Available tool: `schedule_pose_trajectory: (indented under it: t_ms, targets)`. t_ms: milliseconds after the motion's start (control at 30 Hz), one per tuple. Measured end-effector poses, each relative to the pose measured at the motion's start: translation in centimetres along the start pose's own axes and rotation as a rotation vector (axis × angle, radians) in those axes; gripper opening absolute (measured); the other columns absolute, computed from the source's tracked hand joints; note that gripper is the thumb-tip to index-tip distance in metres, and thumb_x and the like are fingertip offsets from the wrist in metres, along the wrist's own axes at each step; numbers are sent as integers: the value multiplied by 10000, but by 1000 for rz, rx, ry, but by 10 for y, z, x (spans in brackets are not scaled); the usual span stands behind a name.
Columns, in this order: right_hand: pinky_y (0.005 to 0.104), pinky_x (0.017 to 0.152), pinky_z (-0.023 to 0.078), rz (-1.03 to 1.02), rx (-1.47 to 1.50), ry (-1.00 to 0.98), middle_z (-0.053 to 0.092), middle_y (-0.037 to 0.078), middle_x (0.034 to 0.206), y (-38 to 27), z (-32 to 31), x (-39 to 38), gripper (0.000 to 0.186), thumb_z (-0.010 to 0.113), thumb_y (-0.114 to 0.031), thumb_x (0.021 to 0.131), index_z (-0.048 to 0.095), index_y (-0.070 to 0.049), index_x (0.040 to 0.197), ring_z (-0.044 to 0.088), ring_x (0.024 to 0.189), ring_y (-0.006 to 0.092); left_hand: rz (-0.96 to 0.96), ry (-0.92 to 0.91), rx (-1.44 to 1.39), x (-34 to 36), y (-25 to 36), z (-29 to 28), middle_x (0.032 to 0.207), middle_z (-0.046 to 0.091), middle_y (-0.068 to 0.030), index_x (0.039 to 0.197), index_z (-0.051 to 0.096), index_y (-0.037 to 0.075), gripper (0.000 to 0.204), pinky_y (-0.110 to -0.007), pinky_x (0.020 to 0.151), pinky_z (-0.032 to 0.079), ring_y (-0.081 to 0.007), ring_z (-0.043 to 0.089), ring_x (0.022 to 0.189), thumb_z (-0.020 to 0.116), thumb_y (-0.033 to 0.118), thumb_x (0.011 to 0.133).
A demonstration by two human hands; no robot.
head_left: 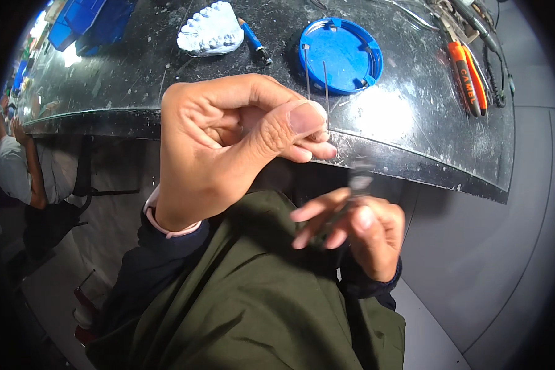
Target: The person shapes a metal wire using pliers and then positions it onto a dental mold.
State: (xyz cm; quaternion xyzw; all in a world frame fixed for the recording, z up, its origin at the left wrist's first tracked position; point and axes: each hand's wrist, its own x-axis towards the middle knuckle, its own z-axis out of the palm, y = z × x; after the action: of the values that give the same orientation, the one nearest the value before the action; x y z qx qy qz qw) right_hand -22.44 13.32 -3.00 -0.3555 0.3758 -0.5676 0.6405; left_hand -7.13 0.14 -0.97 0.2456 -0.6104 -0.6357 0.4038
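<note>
Apron: olive-green cloth (253, 296) spreads over the lap, nearest of all, with a dark navy sleeve (166, 262) at its left.
Right hand: in front of the table's near edge, the right hand (376, 234) has its fingers and thumb loosely around a hand tool (360, 182); both are motion-blurred.
Hand tool: dark, pointing away toward the table; too smeared to tell its exact kind.
Left hand: farther in and raised, the left hand (216, 145) pinches thin metal wire (327, 92) between thumb and fingertips; a pale pink band (174, 233) circles the wrist.
Wire: two slender lengths stand up from the pinch, side by side and apart; the fingers hide whether they join.
Table: the black, scuffed table (413, 74) lies beyond the hands, a bright glare patch on its right half.
Pliers: orange-handled pliers (467, 77) lie at the right, near the table's right edge.
Dish: a shallow round blue dish (342, 65) sits beyond the wire, right of centre.
Pencil: a short blue pencil (254, 42) lies left of the dish, just beside the cast.
Cast: a white dental cast (209, 31) with a row of teeth rests left of the pencil.
Far left: blue plastic pieces (83, 24) lie on the table; at the scene's left edge another person's pale sleeve (15, 166) shows.
</note>
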Motion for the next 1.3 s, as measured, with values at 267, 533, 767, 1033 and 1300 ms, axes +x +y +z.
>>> schedule_pose_trajectory:
  t_ms: [267, 533, 767, 1033, 1300]
  targets:
    - [316, 604, 521, -300, -307, 269, 598, 296, 1077, -26, -1, 17, 324, 674, -119, 828, 373, -87, 711, 623, 650, 227, -82, -133, -61, 0, 13, 1, 722, 608, -155, 746, 602, -52, 263, -242, 536, 556, -214, 672, 627, 600, 144, 922]
    - [258, 596, 491, -327, -401, 237, 644, 192, 892, -34, 4, 37, 420, 707, 54, 779, 333, -122, 706, 606, 716, 156, -85, -158, -6, 2, 16, 3, 708, 637, -163, 730, 631, -74, 154, -247, 558, 523, -192, 652, 651, 662, 32, 837]
    - [248, 510, 471, -650, -1014, 203, 666, 193, 802, -33, 8, 41, 406, 725, 104, 722, 362, -80, 734, 618, 635, 166, -100, -235, 323, 4, 25, -10, 755, 669, -135, 757, 678, -52, 54, -241, 604, 512, -156, 654, 672, 713, -39, 719]
    - [259, 496, 465, -750, -798, 210, 638, 207, 813, -24, -2, 32, 312, 751, -139, 749, 485, 19, 715, 611, 613, 187, 591, -701, 494, 28, 36, -8, 896, 667, -165, 883, 638, -58, 236, -274, 629, 590, -252, 701, 768, 718, -119, 669]
    - [298, 550, 480, -598, -714, 116, 619, 210, 834, -2, -4, 22, 386, 595, -235, 911, 544, 81, 697, 610, 636, 229, 849, 22, 335, -6, 2, 22, 901, 658, -130, 821, 619, 0, 242, -182, 471, 540, -232, 714, 748, 748, -116, 653]
